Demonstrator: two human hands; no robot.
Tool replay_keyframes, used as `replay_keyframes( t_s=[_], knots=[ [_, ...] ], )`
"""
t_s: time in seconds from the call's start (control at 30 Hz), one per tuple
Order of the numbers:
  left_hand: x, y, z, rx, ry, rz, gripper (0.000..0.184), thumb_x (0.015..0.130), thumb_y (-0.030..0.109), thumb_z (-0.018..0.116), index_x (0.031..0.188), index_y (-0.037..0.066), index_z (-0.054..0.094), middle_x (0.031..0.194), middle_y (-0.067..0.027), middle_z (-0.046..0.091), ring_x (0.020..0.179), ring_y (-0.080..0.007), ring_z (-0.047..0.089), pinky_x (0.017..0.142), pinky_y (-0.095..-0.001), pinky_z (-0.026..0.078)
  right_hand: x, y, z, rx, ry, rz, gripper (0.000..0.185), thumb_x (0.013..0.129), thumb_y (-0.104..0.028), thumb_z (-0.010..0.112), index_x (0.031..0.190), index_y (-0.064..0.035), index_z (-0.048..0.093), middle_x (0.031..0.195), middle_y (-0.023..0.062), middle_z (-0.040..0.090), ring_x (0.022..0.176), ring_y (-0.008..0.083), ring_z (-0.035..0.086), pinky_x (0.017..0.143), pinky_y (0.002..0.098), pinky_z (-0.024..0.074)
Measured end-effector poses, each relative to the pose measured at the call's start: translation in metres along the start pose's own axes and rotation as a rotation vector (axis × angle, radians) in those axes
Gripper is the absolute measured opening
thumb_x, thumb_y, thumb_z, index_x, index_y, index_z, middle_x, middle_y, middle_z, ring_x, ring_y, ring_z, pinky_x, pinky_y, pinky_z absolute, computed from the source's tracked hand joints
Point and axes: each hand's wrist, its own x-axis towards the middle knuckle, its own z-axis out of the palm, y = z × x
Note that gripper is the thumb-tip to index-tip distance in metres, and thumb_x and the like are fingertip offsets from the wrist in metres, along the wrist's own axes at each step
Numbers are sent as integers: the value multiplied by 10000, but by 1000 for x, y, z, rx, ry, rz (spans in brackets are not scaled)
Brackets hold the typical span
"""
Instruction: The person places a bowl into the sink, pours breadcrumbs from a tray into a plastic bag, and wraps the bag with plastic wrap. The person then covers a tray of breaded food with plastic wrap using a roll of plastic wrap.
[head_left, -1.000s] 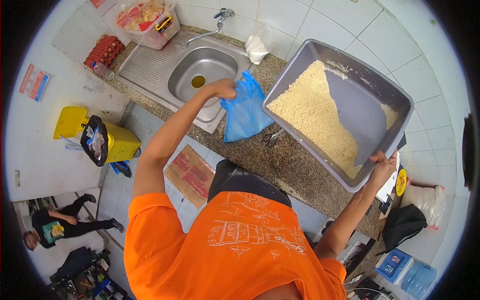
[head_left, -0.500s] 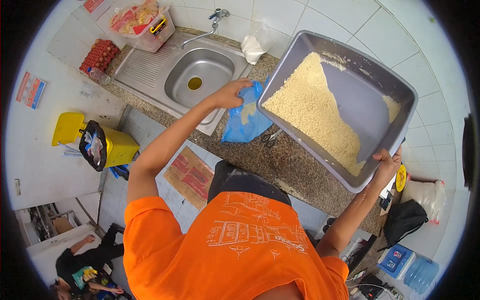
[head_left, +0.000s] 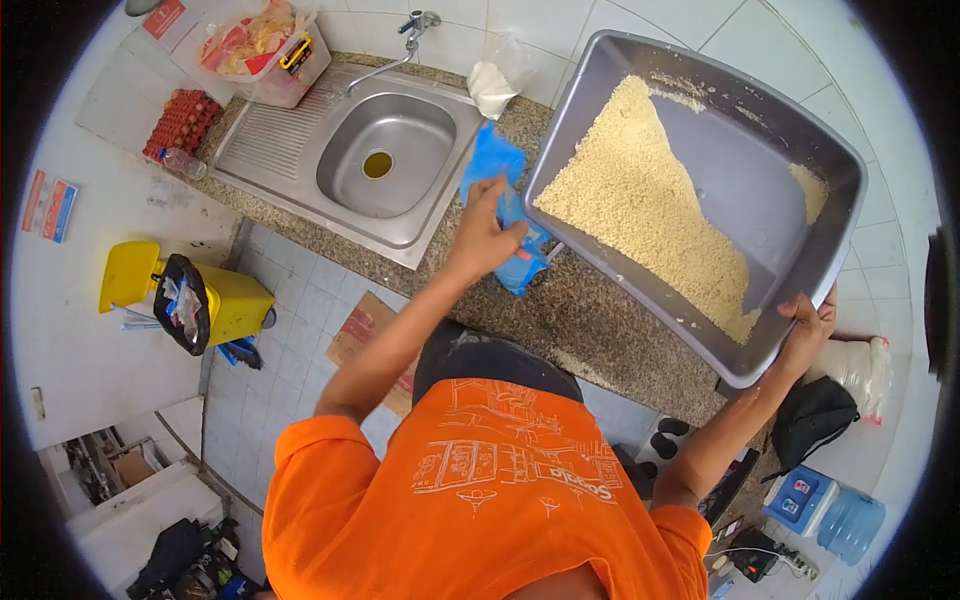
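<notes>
My right hand [head_left: 808, 332] grips the near right corner of a grey plastic tub [head_left: 700, 375], which is held tilted over the counter. Pale yellow crumbly grains [head_left: 645, 200] lie heaped along the tub's left side, with a smaller patch at its right end. My left hand [head_left: 487, 235] is closed on a crumpled blue plastic bag [head_left: 492, 155] just left of the tub. Part of the bag is hidden behind that hand. Behind the bag, a clear bag of white powder [head_left: 492, 90] leans by the wall.
A steel sink [head_left: 345, 180] with a tap [head_left: 415, 30] is set into the granite counter [head_left: 570, 310]. Left of it stand a bin of packets [head_left: 290, 75] and red egg trays [head_left: 185, 120]. A yellow trash can [head_left: 235, 300] and flattened cardboard [head_left: 360, 330] are on the floor.
My left hand has moved from the bag's upper left edge down and right, and the bag is now more bunched. The tub appears slightly further right. A person at lower left has mostly left view.
</notes>
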Motion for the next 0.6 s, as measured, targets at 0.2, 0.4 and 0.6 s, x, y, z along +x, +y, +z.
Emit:
replay_keyframes(
  t_s=[0.2,0.4,0.6],
  knots=[
    [-17,-35,-3,303,189,17,655,744,-9,601,1367,-86,414,1398,-217,374,759,-269,654,598,-343,582,4,3,6,-29,-27,-11,544,576,57,490,1111,58,594,789,39,577,626,121,502,586,208,404],
    [-16,-35,-15,711,197,265,648,642,-15,565,1287,-62,519,1302,-216,505,821,-343,654,755,-413,526,10,-1,14,-32,-92,-12,543,578,66,486,1110,57,593,782,37,571,615,120,487,577,203,392],
    [-39,-13,1,506,148,150,664,622,-29,590,1284,-19,540,1319,-198,494,826,-318,655,724,-384,528,9,0,10,-44,-179,-23,491,584,59,494,1060,33,609,746,11,543,616,104,469,563,205,359]
  ],
)
